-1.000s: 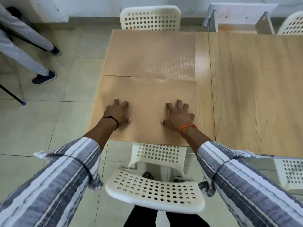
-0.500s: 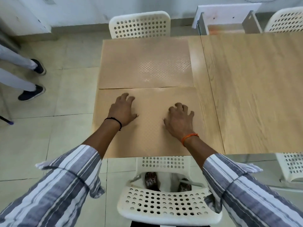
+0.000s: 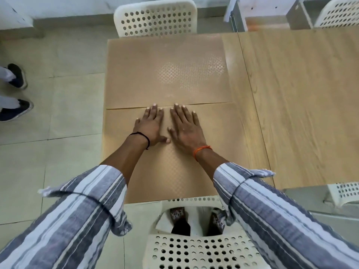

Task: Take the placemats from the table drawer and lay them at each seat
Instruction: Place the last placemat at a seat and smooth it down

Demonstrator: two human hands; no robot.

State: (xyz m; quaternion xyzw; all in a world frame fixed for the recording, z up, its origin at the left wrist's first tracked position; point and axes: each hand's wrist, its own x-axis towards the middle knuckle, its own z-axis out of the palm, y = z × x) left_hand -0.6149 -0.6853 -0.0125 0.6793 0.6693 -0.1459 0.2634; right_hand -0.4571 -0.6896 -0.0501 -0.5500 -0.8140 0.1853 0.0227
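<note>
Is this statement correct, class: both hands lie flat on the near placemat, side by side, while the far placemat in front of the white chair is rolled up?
Not quite. The head view shows the far placemat lying flat, not rolled up. The left hand and right hand do lie flat, side by side, on the near placemat.

Both hands lay flat on the near placemat (image 3: 213, 144), the left hand (image 3: 150, 126) and right hand (image 3: 186, 129) side by side, fingertips at the seam with the far placemat (image 3: 165, 70). Right of the near placemat, the bare wooden table (image 3: 301, 105) ran wide open, nothing standing on it. Behind the near placemat, a white perforated chair (image 3: 198, 251) crowded the table edge. Beyond the far placemat, another white chair (image 3: 155, 16) closed that end. Left of the near placemat, open floor, a bystander's shoes (image 3: 15, 94) well apart.
</note>
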